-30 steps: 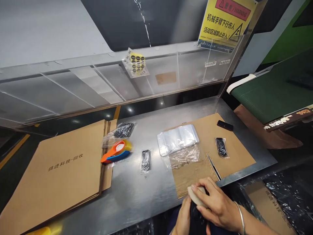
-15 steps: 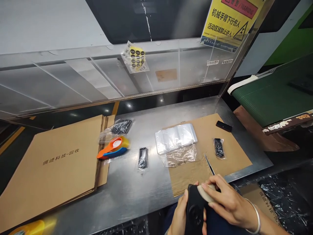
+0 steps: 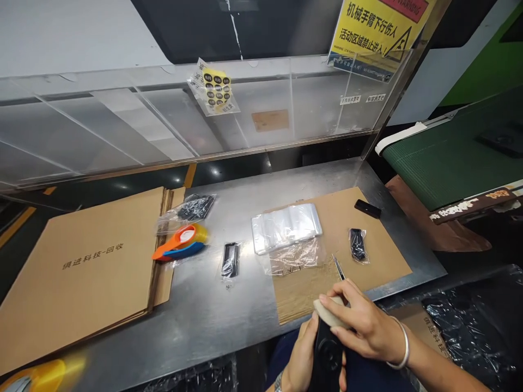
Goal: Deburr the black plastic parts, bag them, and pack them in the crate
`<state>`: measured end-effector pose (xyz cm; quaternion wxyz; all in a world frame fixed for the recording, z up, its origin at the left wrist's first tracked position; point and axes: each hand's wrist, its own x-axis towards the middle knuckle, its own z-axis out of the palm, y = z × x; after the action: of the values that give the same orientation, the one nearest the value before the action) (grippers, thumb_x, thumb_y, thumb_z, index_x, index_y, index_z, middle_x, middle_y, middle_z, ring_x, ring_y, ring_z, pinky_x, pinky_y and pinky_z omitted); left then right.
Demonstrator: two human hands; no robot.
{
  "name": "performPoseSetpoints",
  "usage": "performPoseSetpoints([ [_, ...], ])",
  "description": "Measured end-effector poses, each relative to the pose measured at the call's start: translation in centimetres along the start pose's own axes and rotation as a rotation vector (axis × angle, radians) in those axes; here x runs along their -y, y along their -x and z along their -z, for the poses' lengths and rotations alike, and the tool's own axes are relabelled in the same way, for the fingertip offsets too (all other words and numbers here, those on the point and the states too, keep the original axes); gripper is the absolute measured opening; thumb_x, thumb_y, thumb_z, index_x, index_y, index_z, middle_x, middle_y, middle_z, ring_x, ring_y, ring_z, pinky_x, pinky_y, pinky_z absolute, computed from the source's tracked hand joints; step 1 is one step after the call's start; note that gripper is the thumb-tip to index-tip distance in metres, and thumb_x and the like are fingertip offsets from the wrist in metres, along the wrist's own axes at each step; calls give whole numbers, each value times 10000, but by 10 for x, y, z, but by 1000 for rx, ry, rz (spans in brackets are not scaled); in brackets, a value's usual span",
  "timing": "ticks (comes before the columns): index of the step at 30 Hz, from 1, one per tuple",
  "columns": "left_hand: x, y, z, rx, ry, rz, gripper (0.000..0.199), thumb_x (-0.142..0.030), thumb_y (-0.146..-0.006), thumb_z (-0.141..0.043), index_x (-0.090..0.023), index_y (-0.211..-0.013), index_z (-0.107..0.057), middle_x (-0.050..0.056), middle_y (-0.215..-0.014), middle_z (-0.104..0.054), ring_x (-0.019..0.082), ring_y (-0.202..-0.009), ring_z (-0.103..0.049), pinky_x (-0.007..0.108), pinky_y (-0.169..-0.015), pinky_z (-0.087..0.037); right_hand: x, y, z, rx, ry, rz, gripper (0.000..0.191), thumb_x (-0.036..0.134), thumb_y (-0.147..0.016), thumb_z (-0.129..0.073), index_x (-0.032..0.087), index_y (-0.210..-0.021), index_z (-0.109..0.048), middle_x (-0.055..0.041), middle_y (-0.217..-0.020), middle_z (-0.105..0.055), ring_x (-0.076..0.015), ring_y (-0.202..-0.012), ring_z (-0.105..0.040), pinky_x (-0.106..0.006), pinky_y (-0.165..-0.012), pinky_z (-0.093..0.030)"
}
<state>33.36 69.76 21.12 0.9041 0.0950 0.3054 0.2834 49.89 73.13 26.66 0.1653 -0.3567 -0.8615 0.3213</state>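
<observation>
My left hand point(image 3: 301, 356) is wrapped round a black plastic part point(image 3: 327, 354) with a round recess, held upright at the table's front edge. An off-white pad point(image 3: 332, 312) is pinched in my right hand point(image 3: 363, 326), pressed against the top end of that part. Just beyond my right fingers, a slim metal tool like tweezers point(image 3: 338, 267) lies on the cardboard sheet point(image 3: 302, 299). To its right is a small black piece in a clear bag point(image 3: 357, 245), with an unbagged black piece point(image 3: 368, 208) farther back.
Clear plastic bags point(image 3: 286, 227) are stacked mid-table. Leftward are a bagged black frame point(image 3: 230, 260), an orange-and-blue tape dispenser point(image 3: 182, 244), another bagged black item point(image 3: 198, 207) and stacked cardboard point(image 3: 81, 294). A green conveyor belt point(image 3: 445, 163) carrying a dark part point(image 3: 504, 139) runs at right.
My right hand has slid the pad leftward across the black part's top end. The dark part on the belt shows more fully. The whole view has shifted slightly.
</observation>
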Motion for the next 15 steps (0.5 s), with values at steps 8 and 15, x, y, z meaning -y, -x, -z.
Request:
performPoseSetpoints([
  [8,7,-2,-7,21,7,19,691,-639,-774,-283,-66,-519,-573,93,-403,-525,152,-342,-521,213,-340,-365,-6,3,5,-12,-12,13,493,174,-842,-434,144,-1322,-325,-139,-1052,-410,-225,-963,-434,-379,-813,-436],
  [15,11,-7,-7,18,68,22,704,-633,-785,-250,-69,-503,-561,89,-408,-523,152,-336,-522,212,-320,-373,-2,5,9,107,8,14,516,136,-825,-442,141,-1325,-316,-139,-1034,-419,-230,-955,-425,-376,-819,-427],
])
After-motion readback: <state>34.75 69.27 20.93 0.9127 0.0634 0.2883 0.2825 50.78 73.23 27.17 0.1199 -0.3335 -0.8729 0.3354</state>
